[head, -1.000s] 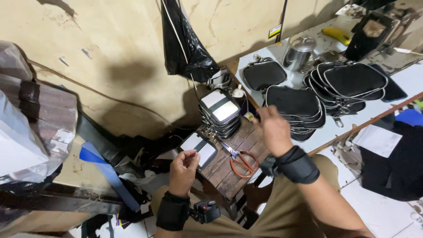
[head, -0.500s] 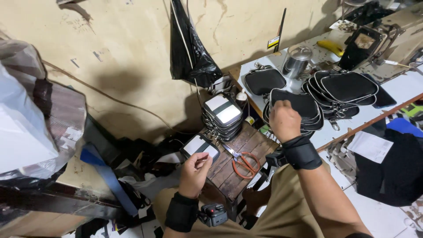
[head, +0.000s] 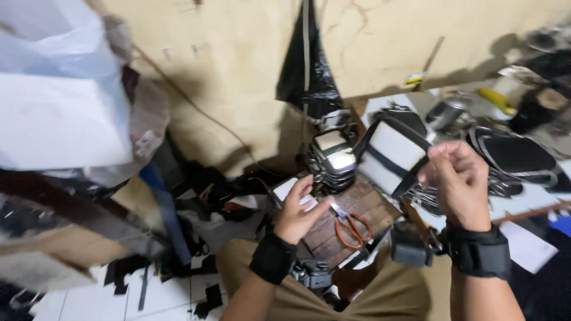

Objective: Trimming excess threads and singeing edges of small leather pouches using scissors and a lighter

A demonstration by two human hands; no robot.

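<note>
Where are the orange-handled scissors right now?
The scissors lie on the small wooden board, just right of the left hand.

pouch panel (head: 392, 156): white face, black edging and straps
scissors (head: 351, 226): orange handles
wrist straps (head: 479, 254): black
worktop (head: 339, 223): dark brown wood planks
hanging bag (head: 309, 71): glossy black
wall (head: 226, 53): yellowish beige, stained
trousers (head: 380, 297): khaki

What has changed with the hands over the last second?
The right hand moved to the stack of black pouches, took hold of one and lifted it; it now holds that white-lined black pouch up in the air. The left hand stayed by the wooden block, and the orange-handled scissors lie where they were.
</note>
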